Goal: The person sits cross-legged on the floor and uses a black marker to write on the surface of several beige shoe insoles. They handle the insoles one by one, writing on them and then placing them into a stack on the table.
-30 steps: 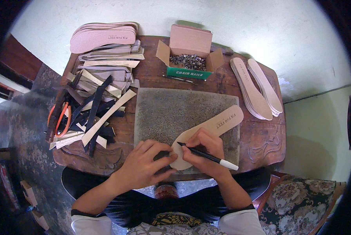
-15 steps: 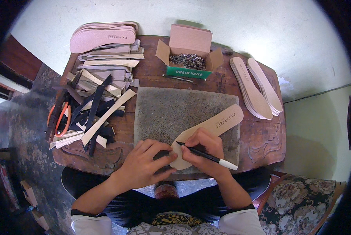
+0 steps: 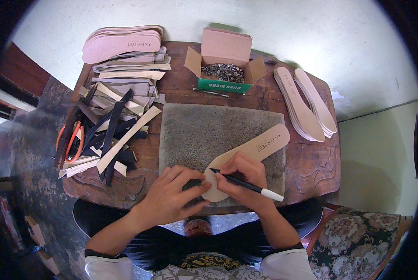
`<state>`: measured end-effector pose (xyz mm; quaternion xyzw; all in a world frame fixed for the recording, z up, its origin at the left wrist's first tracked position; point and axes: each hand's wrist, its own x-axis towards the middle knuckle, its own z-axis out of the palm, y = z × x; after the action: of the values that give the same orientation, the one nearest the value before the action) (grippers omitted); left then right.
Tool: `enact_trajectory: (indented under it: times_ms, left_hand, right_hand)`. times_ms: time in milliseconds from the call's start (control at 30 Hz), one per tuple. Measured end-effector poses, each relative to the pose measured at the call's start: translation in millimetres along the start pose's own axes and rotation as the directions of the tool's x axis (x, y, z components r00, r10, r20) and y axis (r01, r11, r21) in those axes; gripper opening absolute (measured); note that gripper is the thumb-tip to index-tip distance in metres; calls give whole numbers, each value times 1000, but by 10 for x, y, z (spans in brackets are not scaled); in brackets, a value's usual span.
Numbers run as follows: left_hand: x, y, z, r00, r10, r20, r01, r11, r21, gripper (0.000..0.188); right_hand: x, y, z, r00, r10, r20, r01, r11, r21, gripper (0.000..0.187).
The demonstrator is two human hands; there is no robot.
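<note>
Pen (image 3: 246, 184) virtually unmoved over insole (image 3: 253, 147)

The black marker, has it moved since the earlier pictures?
No: against the gray speckled slab, the black marker shows no clear shift in any direction.

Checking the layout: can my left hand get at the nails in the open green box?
Likely yes: the left hand touches just the insole, the way over the gray mat looks free, and the box flaps stand open around the nails.

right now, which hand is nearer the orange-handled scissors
Left. The left hand is to the right of the orange-handled scissors; the right hand is farther right, holding a black marker.
</note>
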<state>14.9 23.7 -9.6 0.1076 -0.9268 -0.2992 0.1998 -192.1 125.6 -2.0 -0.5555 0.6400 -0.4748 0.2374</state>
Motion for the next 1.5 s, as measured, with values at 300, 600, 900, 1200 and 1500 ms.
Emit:
enact_trajectory:
  times_ms: [300,600,900,1200,1500]
  left_hand:
    - [-1,5,1,1000,-8,-3,8,1000,-7,38]
    - [-10,18,7,1000,-27,-10,26,999,-21,37]
    - [-22,6,19,1000,-19,-7,19,1000,-7,38]
    - [-6,24,-1,1000,-23,-12,23,1000,-11,36]
    - [-6,15,-3,1000,-14,-11,14,1000,0,37]
  right_hand:
    - [-12,30,5,1000,-3,4,3,1000,5,18]
    - [-30,25,22,989,112,-99,-101,989,107,19]
    - [-9,51,15,997,13,-78,-15,1000,-20,19]
    - [-4,39,26,996,31,-79,-32,999,-21,19]
    - [6,30,24,997,11,-81,-14,999,-40,21]
